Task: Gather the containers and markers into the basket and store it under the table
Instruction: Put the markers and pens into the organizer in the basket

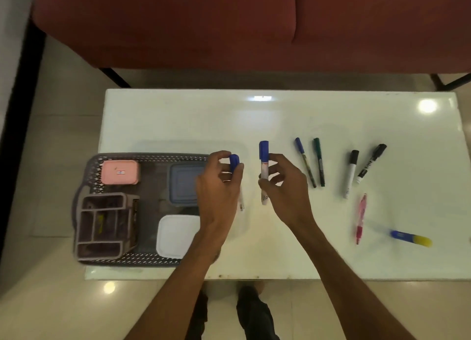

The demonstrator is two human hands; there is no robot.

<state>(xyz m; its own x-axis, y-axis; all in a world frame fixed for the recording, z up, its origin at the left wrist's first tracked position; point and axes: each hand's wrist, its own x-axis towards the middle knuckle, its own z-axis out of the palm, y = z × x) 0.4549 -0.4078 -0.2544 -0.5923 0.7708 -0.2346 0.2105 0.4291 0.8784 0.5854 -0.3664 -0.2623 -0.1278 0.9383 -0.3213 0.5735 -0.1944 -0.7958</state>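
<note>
Behind the glossy white rectangular table (280,120) stands a dark red upholstered sofa (229,20) on a pale tiled floor. At the table's left end sits a grey perforated plastic basket (153,157), already holding a pink lidded box (120,172), a blue-lidded clear container (182,184), a white square lidded container (175,235) and a grey compartmented organiser (104,225).

The person's left hand (216,186) is closed around a white marker with a blue cap (234,162), fingers curled over the barrel just beyond the basket's right edge. The right hand (288,186) pinches a second blue-capped white marker (264,171) between thumb and fingertips, holding it roughly upright above the table.

To the right lie a slim blue pen (304,161) and a slim green pen (319,161) side by side, two black-capped markers (351,172) (372,162), a pink pen (360,217) and a blue-and-yellow highlighter (411,238).
</note>
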